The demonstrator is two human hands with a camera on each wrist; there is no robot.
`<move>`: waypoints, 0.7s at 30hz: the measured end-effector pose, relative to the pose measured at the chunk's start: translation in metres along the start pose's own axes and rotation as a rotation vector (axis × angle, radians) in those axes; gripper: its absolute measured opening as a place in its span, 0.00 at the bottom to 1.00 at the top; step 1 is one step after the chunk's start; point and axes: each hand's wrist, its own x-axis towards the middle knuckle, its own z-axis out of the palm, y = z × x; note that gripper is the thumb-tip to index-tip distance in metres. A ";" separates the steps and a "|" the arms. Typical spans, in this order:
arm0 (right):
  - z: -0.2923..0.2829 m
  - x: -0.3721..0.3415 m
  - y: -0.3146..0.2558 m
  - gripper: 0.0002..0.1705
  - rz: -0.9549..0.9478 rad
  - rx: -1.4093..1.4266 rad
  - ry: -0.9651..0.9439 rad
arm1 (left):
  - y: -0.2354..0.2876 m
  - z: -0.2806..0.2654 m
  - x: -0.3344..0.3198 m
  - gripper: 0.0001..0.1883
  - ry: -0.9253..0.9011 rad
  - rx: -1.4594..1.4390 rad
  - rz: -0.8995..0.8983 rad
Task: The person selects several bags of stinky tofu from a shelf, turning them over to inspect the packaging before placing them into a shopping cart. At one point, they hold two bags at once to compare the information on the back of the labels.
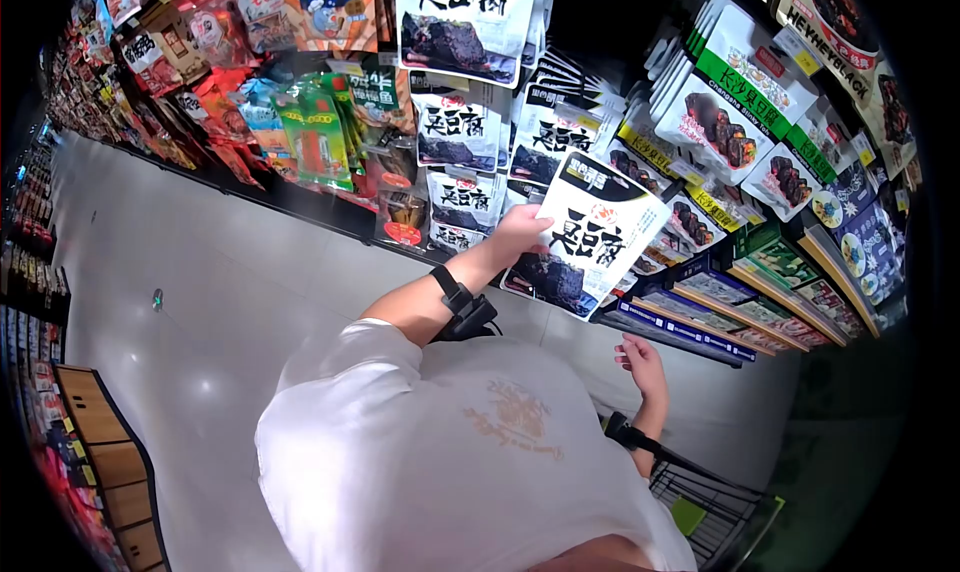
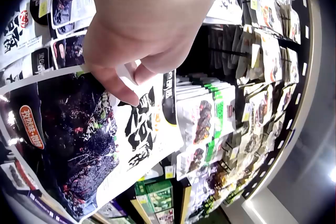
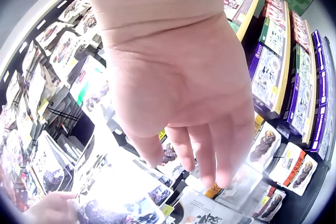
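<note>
My left hand (image 1: 518, 232) pinches a white-and-black bag of stinky tofu (image 1: 590, 237) by one edge, in front of the hanging display. In the left wrist view, the thumb and fingers of that hand (image 2: 139, 45) meet over the bag's edge, and its dark food picture (image 2: 79, 134) faces the camera. Nothing is in my right hand (image 1: 642, 364), raised apart from the bag with its fingers loosely bent. The right wrist view shows this hand (image 3: 181, 92) palm up front, fingers relaxed, with the glare-washed bag (image 3: 118, 187) to its lower left.
Matching tofu bags (image 1: 460, 122) hang on hooks behind. Green-banded Changsha stinky tofu bags (image 1: 735, 97) hang to the right, above shelves of boxed goods (image 1: 720, 317). Red and green snack bags (image 1: 318, 132) fill the left side. A wire shopping cart (image 1: 715, 512) stands at the lower right.
</note>
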 end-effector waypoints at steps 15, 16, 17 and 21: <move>0.034 -0.035 0.017 0.15 -0.251 0.736 -0.143 | -0.048 0.085 -0.077 0.17 0.149 0.083 -0.112; 0.032 -0.033 0.017 0.15 -0.245 0.700 -0.082 | -0.053 0.088 -0.078 0.26 0.177 0.182 -0.099; 0.031 -0.032 0.015 0.15 -0.239 0.661 -0.020 | -0.064 0.089 -0.078 0.26 0.172 0.190 -0.100; 0.031 -0.034 -0.001 0.17 -0.379 0.517 0.131 | -0.086 0.099 -0.075 0.40 0.096 0.707 0.281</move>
